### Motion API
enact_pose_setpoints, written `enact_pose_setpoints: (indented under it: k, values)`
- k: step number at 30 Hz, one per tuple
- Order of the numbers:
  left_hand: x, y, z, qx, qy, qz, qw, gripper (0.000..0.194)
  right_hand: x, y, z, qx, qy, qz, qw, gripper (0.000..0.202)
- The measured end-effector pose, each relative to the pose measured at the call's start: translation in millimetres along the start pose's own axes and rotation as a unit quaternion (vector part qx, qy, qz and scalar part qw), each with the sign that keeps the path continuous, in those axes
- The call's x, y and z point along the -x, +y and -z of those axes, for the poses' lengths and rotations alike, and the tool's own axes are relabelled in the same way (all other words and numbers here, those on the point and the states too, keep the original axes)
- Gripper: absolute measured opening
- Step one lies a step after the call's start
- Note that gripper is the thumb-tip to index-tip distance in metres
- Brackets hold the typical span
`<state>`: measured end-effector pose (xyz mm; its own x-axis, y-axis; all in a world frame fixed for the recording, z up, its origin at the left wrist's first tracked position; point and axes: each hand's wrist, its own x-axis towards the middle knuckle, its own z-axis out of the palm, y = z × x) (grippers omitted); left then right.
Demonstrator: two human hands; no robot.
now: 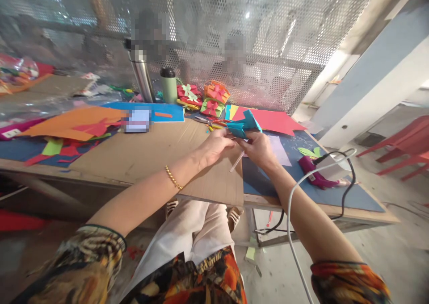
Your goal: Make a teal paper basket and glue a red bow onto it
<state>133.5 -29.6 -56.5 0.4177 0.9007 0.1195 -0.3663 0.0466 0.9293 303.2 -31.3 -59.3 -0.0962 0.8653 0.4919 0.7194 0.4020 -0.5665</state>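
- Blue folded paper (244, 126): at the fingertips of both hands, raised above the right end of the cardboard sheet (134, 156); long axis runs roughly left to right across the view; narrower end points left, broader end right; one flap sticks up and away from the person, a corner points right.
- Left hand (217, 147): fingers curled inward, nearly closed, fingertips at the paper's lower left edge; can't tell if they grip or only steady it; gold bead bracelet (173, 177) on the wrist.
- Right hand (257, 148): thumb and fingers drawn together on the paper's lower right part, pinching it; palm mostly hidden.
- Pale stick (236, 162): slants down-left from below the right hand's fingers; held or lying, can't tell.
- Right of the cardboard: lilac sheet (280, 150) partly behind the right hand; magenta tool (312, 172) near the tabletop's (259, 184) right end; green paper leaves (309, 152) just beyond it.
- Beyond the hands: red sheet (276, 120); decorated paper boxes (214, 102) grouped beside the green bottle (169, 89); metal flask (143, 81) left of that, leaning in view.
- Left side: orange sheet (72, 122), paper scraps (53, 147) in front.
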Motion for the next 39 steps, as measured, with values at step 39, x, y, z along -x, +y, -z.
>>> enact_pose_setpoints:
  k: [39]
  values:
    - [-5,18,9.5,0.07,0.028,0.077,0.994,0.04,6,1,-2,0.109,0.029,0.054,0.992,0.032]
